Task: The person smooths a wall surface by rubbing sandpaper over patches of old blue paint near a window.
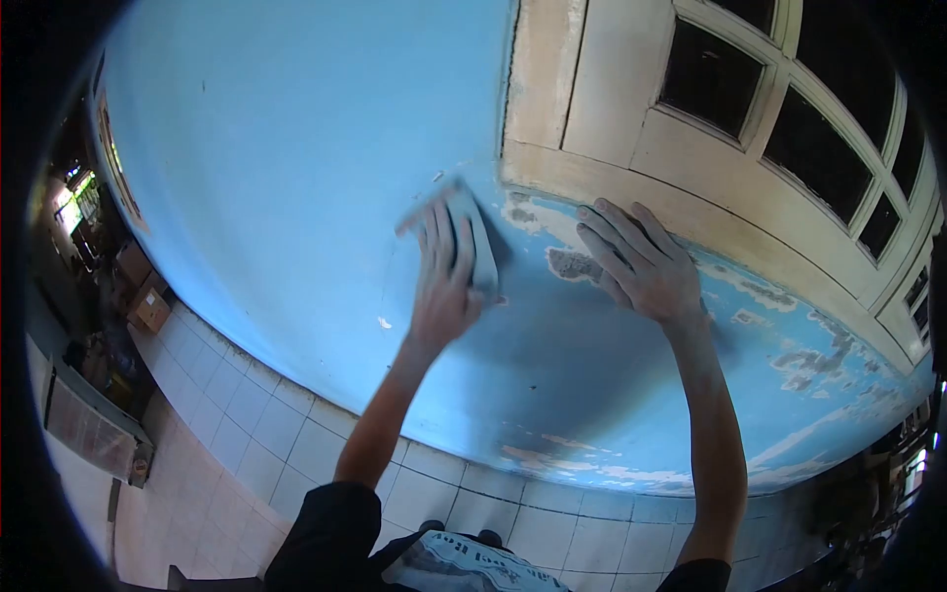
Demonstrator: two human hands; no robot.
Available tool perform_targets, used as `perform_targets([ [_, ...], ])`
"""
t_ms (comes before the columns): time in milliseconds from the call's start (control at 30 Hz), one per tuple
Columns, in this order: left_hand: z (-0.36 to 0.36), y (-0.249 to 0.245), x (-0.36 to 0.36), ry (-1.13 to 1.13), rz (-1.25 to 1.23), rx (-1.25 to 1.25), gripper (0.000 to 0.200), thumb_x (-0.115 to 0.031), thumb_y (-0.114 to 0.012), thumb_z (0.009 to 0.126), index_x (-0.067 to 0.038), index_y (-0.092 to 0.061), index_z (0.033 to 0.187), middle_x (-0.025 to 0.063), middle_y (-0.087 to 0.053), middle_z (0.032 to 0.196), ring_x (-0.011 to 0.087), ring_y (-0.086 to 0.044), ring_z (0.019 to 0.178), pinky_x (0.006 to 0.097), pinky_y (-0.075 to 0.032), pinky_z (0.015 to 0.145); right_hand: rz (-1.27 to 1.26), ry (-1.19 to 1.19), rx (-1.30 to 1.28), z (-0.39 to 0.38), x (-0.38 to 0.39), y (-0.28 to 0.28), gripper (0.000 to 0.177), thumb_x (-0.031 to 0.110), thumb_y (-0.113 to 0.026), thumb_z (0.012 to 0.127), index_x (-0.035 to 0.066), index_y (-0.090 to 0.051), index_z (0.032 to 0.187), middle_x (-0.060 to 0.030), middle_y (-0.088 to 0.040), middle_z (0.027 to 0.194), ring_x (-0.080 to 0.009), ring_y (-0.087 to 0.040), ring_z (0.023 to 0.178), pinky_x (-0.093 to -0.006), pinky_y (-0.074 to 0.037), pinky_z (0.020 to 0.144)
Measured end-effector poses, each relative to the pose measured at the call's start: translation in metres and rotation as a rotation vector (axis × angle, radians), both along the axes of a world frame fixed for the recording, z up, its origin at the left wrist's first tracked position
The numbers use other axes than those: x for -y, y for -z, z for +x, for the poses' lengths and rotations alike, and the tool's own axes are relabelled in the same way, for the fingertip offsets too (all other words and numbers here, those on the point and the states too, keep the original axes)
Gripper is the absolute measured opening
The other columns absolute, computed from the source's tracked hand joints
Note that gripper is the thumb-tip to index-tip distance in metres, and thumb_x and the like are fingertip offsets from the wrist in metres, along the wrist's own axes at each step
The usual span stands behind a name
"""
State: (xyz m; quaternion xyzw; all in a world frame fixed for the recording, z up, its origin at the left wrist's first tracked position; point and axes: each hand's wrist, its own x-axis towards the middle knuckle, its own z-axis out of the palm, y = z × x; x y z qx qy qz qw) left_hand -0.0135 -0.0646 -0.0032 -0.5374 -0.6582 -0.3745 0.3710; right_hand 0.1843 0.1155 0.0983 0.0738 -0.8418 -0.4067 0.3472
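My left hand (pixel 446 271) presses a thin sheet, which looks like sandpaper (pixel 483 252), flat against the blue wall (pixel 296 178). Its fingers lie over the sheet, slightly blurred, and the thumb is at the right edge. My right hand (pixel 641 266) rests on the wall just under the window frame (pixel 681 212), fingers stretched out and nothing held. Beside those fingers is a grey patch (pixel 572 264) of bare plaster where paint has come off. Dust coats the fingers of both hands.
Peeling paint (pixel 829 355) spreads along the wall to the right. A paned window (pixel 779 74) is above. White floor tiles (pixel 424 493) run along the wall's foot. At the left are a cardboard box (pixel 150 309) and a pale cabinet (pixel 89 424).
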Motion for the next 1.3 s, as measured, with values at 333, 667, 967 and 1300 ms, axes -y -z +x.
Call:
perform_targets([
  [333,-0.007,-0.017,0.022,-0.088,0.193,0.209,0.066,-0.011,-0.062,0.082,0.001,-0.032,0.139,0.0252,-0.031,0.132,0.0422,-0.034,0.121,0.0496,-0.033,0.099,-0.01,0.033,0.01,0.0,-0.001,-0.002,0.053,0.04,-0.059,0.075,0.016,-0.052,0.122,0.0016,-0.048,0.134,-0.015,-0.04,0.127,-0.0362,-0.032,0.11],
  [667,-0.01,-0.032,0.009,0.138,0.272,0.247,0.065,-0.015,-0.043,0.089,0.0,-0.014,0.145,0.0326,-0.009,0.144,0.05,-0.013,0.134,0.0552,-0.019,0.107,-0.05,0.01,0.022,0.0,0.002,-0.004,0.049,0.036,-0.058,0.075,0.015,-0.055,0.119,0.0012,-0.05,0.132,-0.0158,-0.042,0.127,-0.0369,-0.033,0.109],
  [967,0.008,0.017,0.003,0.115,0.061,0.314,0.081,-0.005,-0.054,0.073,0.004,-0.015,0.143,0.0339,-0.004,0.146,0.056,-0.002,0.133,0.0616,-0.011,0.107,-0.142,-0.159,-0.02,-0.003,0.004,-0.007,0.04,0.007,-0.05,0.069,0.003,-0.061,0.107,-0.0067,-0.06,0.119,-0.0233,-0.053,0.116,-0.0418,-0.043,0.097],
  [1300,0.024,0.007,-0.006,-0.019,-0.015,0.232,0.073,-0.011,-0.051,0.086,0.003,-0.008,0.144,0.0321,-0.002,0.147,0.0532,0.001,0.134,0.0599,-0.006,0.108,-0.168,-0.093,-0.123,-0.001,0.004,0.003,0.042,0.009,-0.05,0.075,0.007,-0.057,0.115,-0.0098,-0.054,0.127,-0.0268,-0.048,0.122,-0.0462,-0.037,0.102],
])
